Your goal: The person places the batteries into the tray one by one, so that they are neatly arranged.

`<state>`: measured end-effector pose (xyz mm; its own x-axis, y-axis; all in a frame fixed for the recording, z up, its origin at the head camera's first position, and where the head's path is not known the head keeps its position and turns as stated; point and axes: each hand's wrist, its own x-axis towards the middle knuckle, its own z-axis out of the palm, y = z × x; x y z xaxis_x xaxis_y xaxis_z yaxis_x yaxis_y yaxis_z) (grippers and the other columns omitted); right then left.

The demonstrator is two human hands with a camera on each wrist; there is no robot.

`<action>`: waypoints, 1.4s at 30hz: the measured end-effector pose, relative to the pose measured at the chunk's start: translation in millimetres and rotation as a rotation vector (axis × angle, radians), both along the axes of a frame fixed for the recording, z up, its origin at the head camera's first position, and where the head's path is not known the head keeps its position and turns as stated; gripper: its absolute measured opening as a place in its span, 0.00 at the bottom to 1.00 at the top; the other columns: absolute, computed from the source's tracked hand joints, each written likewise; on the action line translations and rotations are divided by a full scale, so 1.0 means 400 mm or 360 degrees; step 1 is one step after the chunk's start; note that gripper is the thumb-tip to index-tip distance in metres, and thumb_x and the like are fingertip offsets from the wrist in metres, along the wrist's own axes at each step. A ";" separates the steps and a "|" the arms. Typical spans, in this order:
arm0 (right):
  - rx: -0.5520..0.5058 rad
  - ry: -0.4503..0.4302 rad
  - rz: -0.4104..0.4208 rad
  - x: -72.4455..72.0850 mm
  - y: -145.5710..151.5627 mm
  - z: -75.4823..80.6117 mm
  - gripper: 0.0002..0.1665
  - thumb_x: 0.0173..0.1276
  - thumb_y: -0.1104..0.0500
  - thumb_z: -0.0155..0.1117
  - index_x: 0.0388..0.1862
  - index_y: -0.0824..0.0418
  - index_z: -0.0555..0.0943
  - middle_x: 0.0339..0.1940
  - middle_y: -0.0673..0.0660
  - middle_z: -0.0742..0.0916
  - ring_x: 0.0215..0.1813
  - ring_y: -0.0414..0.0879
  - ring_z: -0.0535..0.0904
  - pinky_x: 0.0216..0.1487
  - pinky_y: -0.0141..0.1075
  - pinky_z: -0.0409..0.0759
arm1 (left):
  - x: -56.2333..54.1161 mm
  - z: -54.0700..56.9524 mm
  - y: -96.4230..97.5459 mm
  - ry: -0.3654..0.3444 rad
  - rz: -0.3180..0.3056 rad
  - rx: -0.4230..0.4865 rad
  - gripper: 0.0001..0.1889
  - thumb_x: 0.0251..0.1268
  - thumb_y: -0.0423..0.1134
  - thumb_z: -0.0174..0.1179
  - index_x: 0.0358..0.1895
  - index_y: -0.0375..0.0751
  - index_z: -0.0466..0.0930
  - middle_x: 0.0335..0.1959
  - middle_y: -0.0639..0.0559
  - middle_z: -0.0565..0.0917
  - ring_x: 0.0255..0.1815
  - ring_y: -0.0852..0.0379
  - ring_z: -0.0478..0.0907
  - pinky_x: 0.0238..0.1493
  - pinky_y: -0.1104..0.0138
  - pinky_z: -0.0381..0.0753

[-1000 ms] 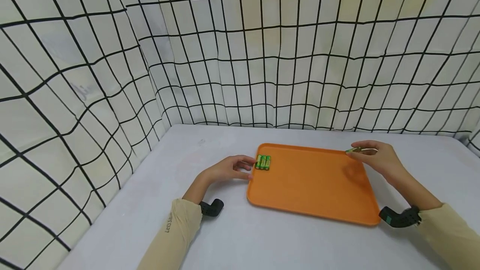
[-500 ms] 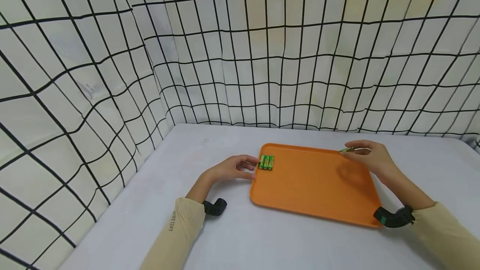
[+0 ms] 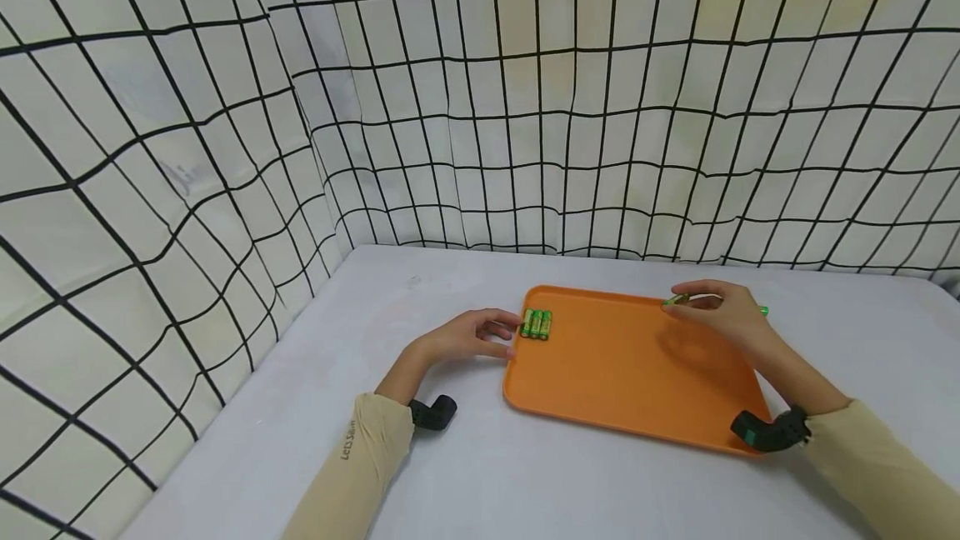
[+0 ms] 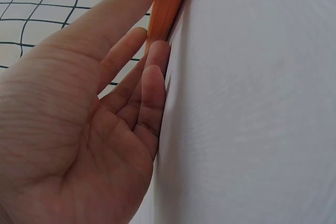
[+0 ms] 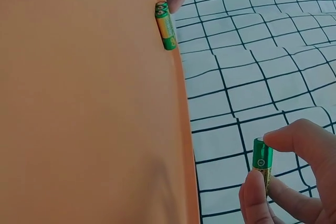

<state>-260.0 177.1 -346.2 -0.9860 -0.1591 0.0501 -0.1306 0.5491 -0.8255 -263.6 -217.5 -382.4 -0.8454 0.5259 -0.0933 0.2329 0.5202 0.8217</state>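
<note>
An orange tray (image 3: 622,373) lies on the table, with three green batteries (image 3: 536,324) side by side in its far left corner. At the tray's left edge rests my left hand (image 3: 465,337), its fingers loosely bent and touching the rim; in the left wrist view the thumb meets the orange rim (image 4: 170,3). My right hand (image 3: 720,313) pinches another green battery (image 5: 262,158) between thumb and fingertips, held above the tray's far edge towards the right. Part of that battery is covered by the fingers.
Just past my right hand, a small green end, apparently of another battery (image 3: 763,310), shows on the white table (image 3: 600,490). White walls with a black grid (image 3: 540,107) rise behind and to the left of the table.
My right hand has moved left over the tray with the pinched battery. The green end behind it has come into view. My left hand stays at the tray's edge.
</note>
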 end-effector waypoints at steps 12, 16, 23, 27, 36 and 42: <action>-0.0017 -0.0017 0.0058 -0.006 -0.028 0.004 0.38 0.63 0.43 0.70 0.63 0.66 0.75 0.49 0.54 0.85 0.42 0.28 0.78 0.45 0.28 0.75 | 0.001 0.007 -0.003 -0.0005 -0.0003 0.0010 0.28 0.62 0.39 0.67 0.66 0.43 0.72 0.56 0.49 0.80 0.58 0.55 0.75 0.58 0.63 0.72; -0.0056 0.0000 0.0098 -0.008 -0.049 0.001 0.36 0.63 0.46 0.71 0.62 0.68 0.76 0.46 0.52 0.87 0.41 0.29 0.79 0.44 0.26 0.75 | -0.002 0.005 -0.004 -0.0004 -0.0005 0.0011 0.28 0.62 0.40 0.68 0.66 0.43 0.72 0.56 0.49 0.80 0.58 0.55 0.75 0.57 0.64 0.72; -0.0061 0.0046 0.0139 -0.011 -0.082 -0.006 0.33 0.63 0.48 0.71 0.60 0.68 0.78 0.45 0.55 0.87 0.41 0.29 0.79 0.44 0.28 0.77 | -0.004 0.005 -0.006 0.0020 -0.0007 -0.0002 0.28 0.62 0.40 0.68 0.66 0.44 0.72 0.57 0.50 0.79 0.58 0.55 0.75 0.55 0.65 0.72; -0.0042 0.0057 0.0145 -0.013 -0.096 -0.009 0.32 0.63 0.48 0.71 0.58 0.67 0.79 0.45 0.56 0.88 0.41 0.32 0.80 0.44 0.32 0.78 | -0.003 0.006 -0.005 0.0015 -0.0006 -0.0006 0.28 0.62 0.39 0.68 0.66 0.44 0.72 0.57 0.50 0.79 0.59 0.55 0.75 0.56 0.65 0.72; 0.0000 0.0036 0.0175 -0.024 -0.130 -0.026 0.32 0.61 0.47 0.73 0.58 0.66 0.79 0.43 0.56 0.88 0.45 0.44 0.80 0.46 0.38 0.77 | -0.006 0.001 -0.006 0.0010 -0.0005 -0.0016 0.28 0.62 0.39 0.68 0.66 0.44 0.73 0.58 0.51 0.79 0.59 0.56 0.75 0.56 0.65 0.73; 0.0001 -0.0034 0.0205 -0.023 -0.144 -0.035 0.32 0.62 0.48 0.72 0.59 0.65 0.78 0.46 0.57 0.87 0.47 0.48 0.80 0.47 0.37 0.75 | -0.005 -0.001 -0.004 0.0001 -0.0016 -0.0006 0.28 0.62 0.38 0.68 0.66 0.44 0.73 0.57 0.50 0.79 0.58 0.56 0.75 0.56 0.65 0.73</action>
<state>-269.4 119.5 -360.3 -0.9581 -0.2848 0.0293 -0.1827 0.5293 -0.8285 -265.7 -219.2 -382.8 -0.8401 0.5340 -0.0947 0.2387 0.5209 0.8196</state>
